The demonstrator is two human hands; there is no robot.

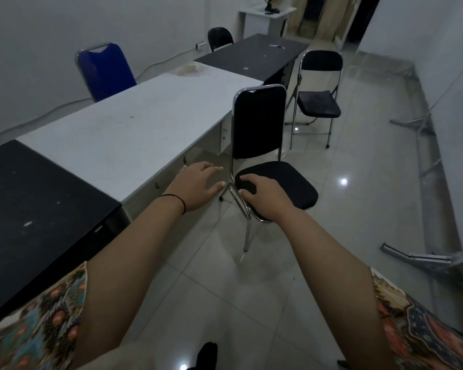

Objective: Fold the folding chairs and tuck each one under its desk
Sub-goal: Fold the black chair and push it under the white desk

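We are at the nearest seat, a black padded chair with a chrome tube frame [262, 145], which stands on the pale tiled floor [358, 209] just beside the near right edge of the long white-topped desk [134, 124]. It appears to be tipped onto fewer than four legs, though we cannot say for certain. The step in hand looks like taking hold of this chair so we can move it in under the desk; whether it folds at all is not clear from its frame.

Our right hand [262, 194] lies on the near left corner of the black seat cushion, its fingers curled over the edge and gripping it. Our left hand [195, 181] is spread, fingers straight and relaxed, hovering near the chrome leg junction and holding nothing; we cannot tell if it touches the tube.

Next we judge that the left hand needs a firm hold on the frame or backrest before the chair is swung towards the desk.

Farther off on the right, a black folding chair with thin chrome legs [317, 100] stands open beside the far dark-topped desk [251, 57], not yet folded.
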